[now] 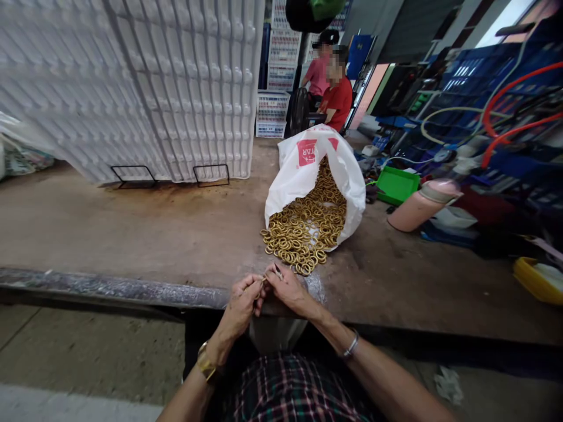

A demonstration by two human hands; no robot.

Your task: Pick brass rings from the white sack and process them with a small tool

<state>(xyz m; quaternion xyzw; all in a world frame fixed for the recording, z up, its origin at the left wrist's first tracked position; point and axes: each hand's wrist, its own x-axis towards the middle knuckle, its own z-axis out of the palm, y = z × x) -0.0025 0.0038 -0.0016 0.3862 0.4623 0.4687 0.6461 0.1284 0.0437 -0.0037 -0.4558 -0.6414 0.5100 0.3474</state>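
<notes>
My left hand (247,300) is closed in a pinch at the table's front edge, with a bit of a gold-coloured ring (263,281) showing at its fingertips. Close against it, my right hand (288,289) is also closed, around a small tool with a dark pointed tip (277,268); its kind is mostly hidden by the fingers. Just beyond both hands, a heap of gold-coloured metal rings (299,237) spills from the mouth of a white plastic bag (290,179) lying on its side.
Tall stacked white moulded trays (185,88) stand at the back left of the brown table (132,234). To the right are a pink bottle (417,205), a green tray (398,185) and a yellow container (534,281). Two people (338,97) sit farther back, near stacked crates (272,105).
</notes>
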